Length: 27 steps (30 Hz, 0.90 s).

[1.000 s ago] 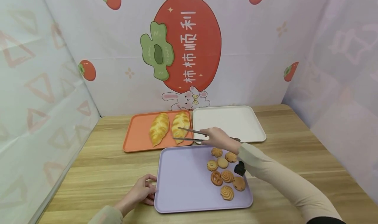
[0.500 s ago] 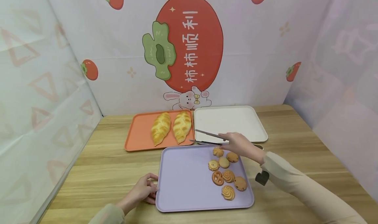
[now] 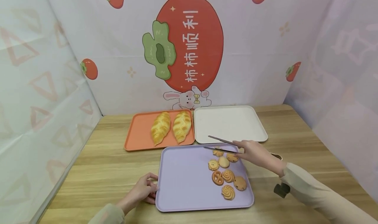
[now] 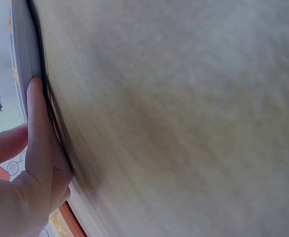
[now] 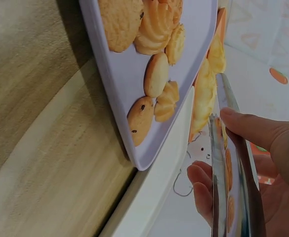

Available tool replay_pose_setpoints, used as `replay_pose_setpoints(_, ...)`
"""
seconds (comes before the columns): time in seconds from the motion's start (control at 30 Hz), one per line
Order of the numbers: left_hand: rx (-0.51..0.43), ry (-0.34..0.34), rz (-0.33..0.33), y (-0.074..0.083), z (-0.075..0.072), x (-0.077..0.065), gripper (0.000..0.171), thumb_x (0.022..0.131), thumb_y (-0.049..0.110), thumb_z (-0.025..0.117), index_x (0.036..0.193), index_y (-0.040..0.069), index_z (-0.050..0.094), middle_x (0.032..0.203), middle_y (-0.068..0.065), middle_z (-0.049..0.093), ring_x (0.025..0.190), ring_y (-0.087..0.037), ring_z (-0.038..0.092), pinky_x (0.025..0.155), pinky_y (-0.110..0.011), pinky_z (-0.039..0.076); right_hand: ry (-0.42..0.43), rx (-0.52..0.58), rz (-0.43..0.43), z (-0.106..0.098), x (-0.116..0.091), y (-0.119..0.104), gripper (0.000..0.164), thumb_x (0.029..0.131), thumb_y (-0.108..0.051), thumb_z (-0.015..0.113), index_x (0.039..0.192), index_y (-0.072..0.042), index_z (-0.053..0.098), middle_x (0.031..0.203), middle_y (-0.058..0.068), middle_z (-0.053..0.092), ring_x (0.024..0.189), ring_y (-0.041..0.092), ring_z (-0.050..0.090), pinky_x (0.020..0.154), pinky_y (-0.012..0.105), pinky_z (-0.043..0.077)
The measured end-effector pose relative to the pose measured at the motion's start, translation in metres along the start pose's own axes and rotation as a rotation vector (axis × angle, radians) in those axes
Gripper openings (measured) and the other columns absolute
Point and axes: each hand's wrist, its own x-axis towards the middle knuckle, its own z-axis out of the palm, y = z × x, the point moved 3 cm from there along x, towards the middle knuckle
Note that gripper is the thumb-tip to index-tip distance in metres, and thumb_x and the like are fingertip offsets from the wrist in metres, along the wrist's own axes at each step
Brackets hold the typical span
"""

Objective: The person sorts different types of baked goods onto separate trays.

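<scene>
In the head view, my left hand (image 3: 143, 189) lies beside the left edge of the lilac tray (image 3: 183, 181), relaxed fingers touching its rim; the left wrist view has a fingertip (image 4: 35, 91) against the outer wall. My right hand (image 3: 255, 153) grips metal tongs (image 3: 222, 150), seen close in the right wrist view. Their parted tips point left over the tray's far right part, with nothing visible between them. Several cookies (image 3: 228, 176) cluster on the tray's right side, among them a pretzel (image 3: 217, 178). The tongs and right hand partly cover the far ones.
Behind stands an orange tray (image 3: 138, 132) with two golden loaves (image 3: 160, 128). A bare white tray (image 3: 230, 122) adjoins it on the right. All rest on a wooden table (image 3: 97, 171), and a printed cloth backdrop (image 3: 118, 36) rises behind.
My right hand has drawn back to the right and nearer with the tongs, away from the right-hand loaf to above the cookies. The left hand stays at the tray's edge.
</scene>
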Motion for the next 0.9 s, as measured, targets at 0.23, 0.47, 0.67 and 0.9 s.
replay_pose_setpoints(0.23, -0.005, -0.007, 0.009, 0.001, 0.000, 0.001, 0.036, 0.077, -0.009, 0.050, 0.110, -0.012, 0.035, 0.068, -0.005, 0.049, 0.052, -0.015, 0.054, 0.047, -0.037, 0.053, 0.014, -0.053, 0.006, -0.003, -0.014, 0.007, 0.046, 0.074, -0.019, 0.069, 0.114, -0.001, 0.057, 0.098, 0.012, 0.064, 0.081, 0.024, 0.060, 0.060, 0.032, 0.050)
replay_pose_setpoints(0.47, -0.006, -0.007, 0.003, -0.003, -0.001, 0.001, 0.036, 0.078, -0.009, 0.050, 0.110, -0.012, 0.035, 0.068, -0.005, 0.049, 0.052, -0.015, 0.055, 0.047, -0.037, 0.053, 0.044, -0.067, -0.050, -0.004, -0.026, 0.010, 0.048, 0.072, -0.019, 0.071, 0.116, -0.008, 0.057, 0.095, 0.009, 0.065, 0.076, 0.021, 0.060, 0.056, 0.028, 0.049)
replay_pose_setpoints(0.67, -0.003, -0.004, -0.003, -0.002, -0.001, 0.001, 0.036, 0.078, -0.009, 0.050, 0.110, -0.012, 0.035, 0.068, -0.005, 0.050, 0.052, -0.016, 0.055, 0.047, -0.037, 0.053, 0.033, -0.078, -0.028, -0.004, -0.031, 0.013, 0.046, 0.072, -0.019, 0.071, 0.114, -0.007, 0.058, 0.086, 0.008, 0.065, 0.072, 0.019, 0.059, 0.054, 0.027, 0.046)
replay_pose_setpoints(0.9, 0.001, -0.004, -0.007, -0.001, 0.000, 0.001, 0.035, 0.078, -0.008, 0.050, 0.110, -0.012, 0.035, 0.068, -0.005, 0.050, 0.052, -0.015, 0.055, 0.047, -0.037, 0.053, 0.021, -0.096, -0.028, -0.003, -0.033, 0.015, 0.041, 0.070, -0.018, 0.072, 0.107, -0.003, 0.061, 0.078, 0.006, 0.063, 0.066, 0.018, 0.058, 0.050, 0.026, 0.044)
